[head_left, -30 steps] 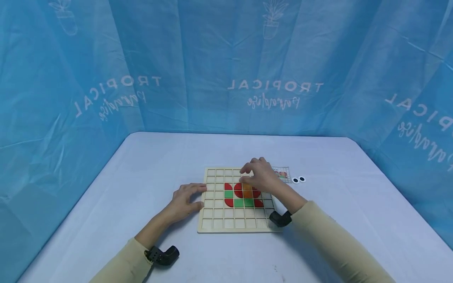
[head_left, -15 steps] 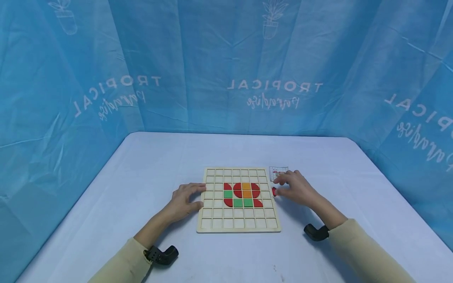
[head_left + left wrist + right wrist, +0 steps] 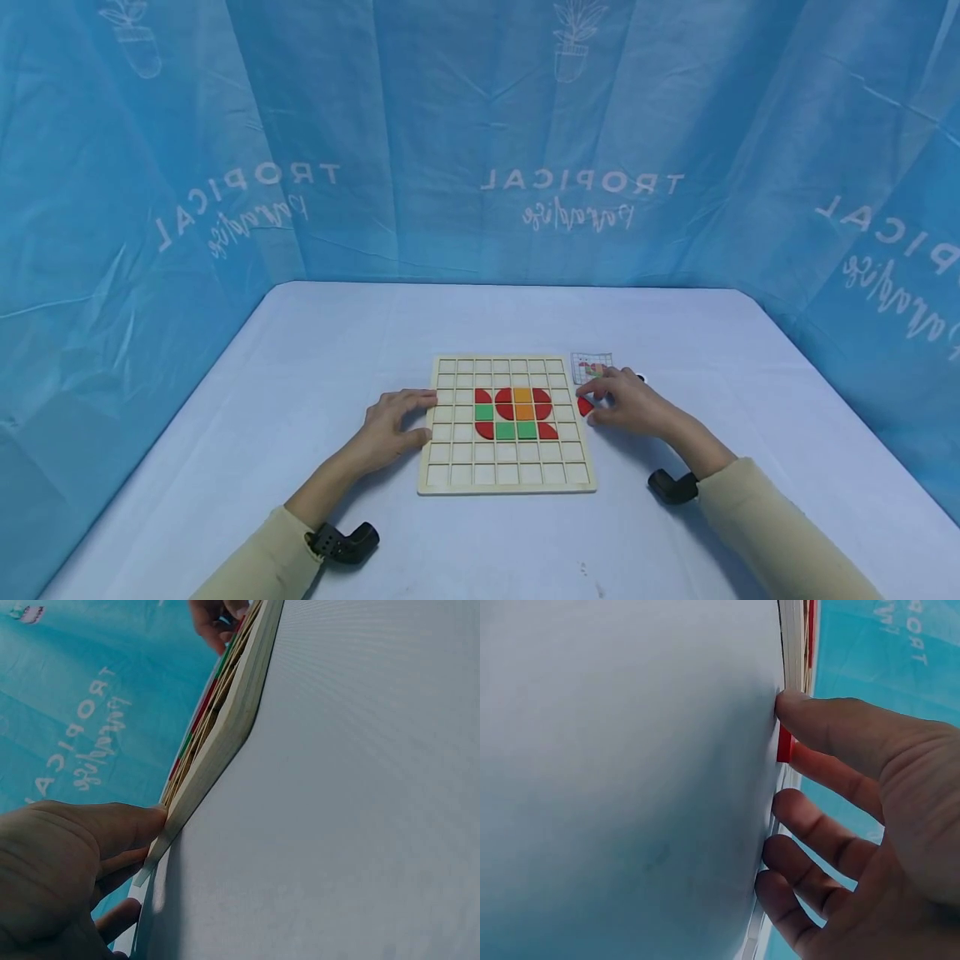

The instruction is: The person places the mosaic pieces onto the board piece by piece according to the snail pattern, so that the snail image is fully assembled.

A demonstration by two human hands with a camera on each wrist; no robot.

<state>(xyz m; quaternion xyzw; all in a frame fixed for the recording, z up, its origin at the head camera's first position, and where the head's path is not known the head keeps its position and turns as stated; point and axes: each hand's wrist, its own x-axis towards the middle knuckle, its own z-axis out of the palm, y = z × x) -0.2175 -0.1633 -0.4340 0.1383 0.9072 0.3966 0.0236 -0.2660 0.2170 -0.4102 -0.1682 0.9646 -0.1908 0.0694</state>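
A pale wooden grid board [image 3: 506, 473] lies on the table with red, green and orange flat pieces set in its middle cells. My left hand [image 3: 386, 425] rests at the board's left edge, fingers extended; the left wrist view has its thumb against the board's side [image 3: 225, 742]. Just off the board's right edge, my right hand [image 3: 637, 404] pinches a red quarter-circle piece [image 3: 584, 407] between thumb and index finger, low at the table. The right wrist view shows the red piece [image 3: 784, 746] edge-on by the thumb tip, other fingers touching the tabletop.
A small printed pattern card [image 3: 587, 363] lies beyond the right hand, beside the board's far right corner. A black-and-white round piece [image 3: 641, 377] peeks out behind that hand. White cloth [image 3: 360, 333] covers the table, and blue curtains [image 3: 450, 125] enclose it.
My right hand has moved right, from over the board's orange and red pieces to the red quarter circle beside the board. The left hand has stayed put.
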